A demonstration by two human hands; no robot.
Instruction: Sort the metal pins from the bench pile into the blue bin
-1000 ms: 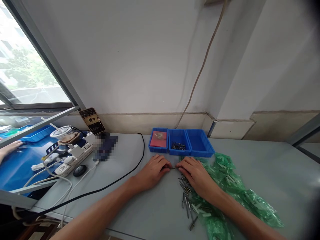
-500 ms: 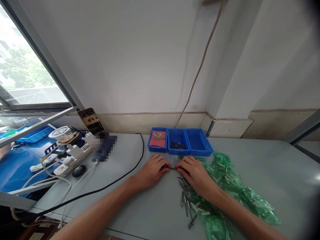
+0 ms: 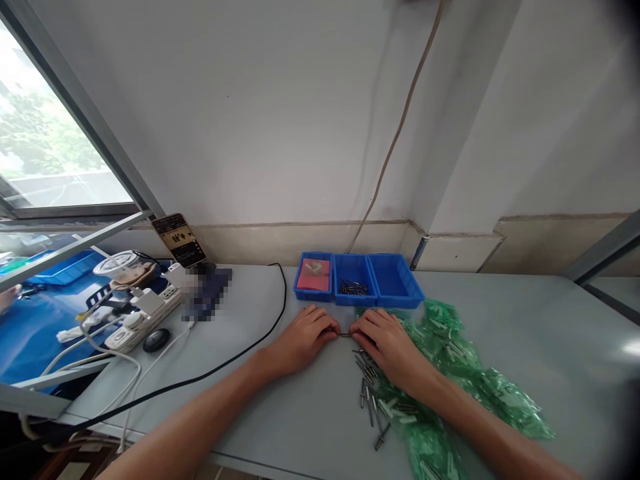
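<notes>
Between my fingertips, just over the grey table, runs a thin metal pin [image 3: 345, 335]. My left hand [image 3: 305, 339] pinches its left end and my right hand [image 3: 383, 343] pinches the other end; both ends are covered by fingers. Loose metal pins [image 3: 373, 407] of several lengths lie beside and below my right hand. Green plastic bags [image 3: 453, 353], holding more small parts, spread under and to the right of my right forearm. Behind my hands stands a blue bin [image 3: 355, 275] with dark metal pins in it.
Left of that bin is a blue bin with a red card [image 3: 314, 274]; right of it, another blue bin [image 3: 395, 280]. A black cable [image 3: 225, 375] crosses the table on the left. A power strip [image 3: 145, 320], a phone [image 3: 179, 240] and a black mouse-like object [image 3: 156, 340] sit further left.
The view has shifted slightly. My hands hold nearly the same pose, both still pinching the thin metal pin.
</notes>
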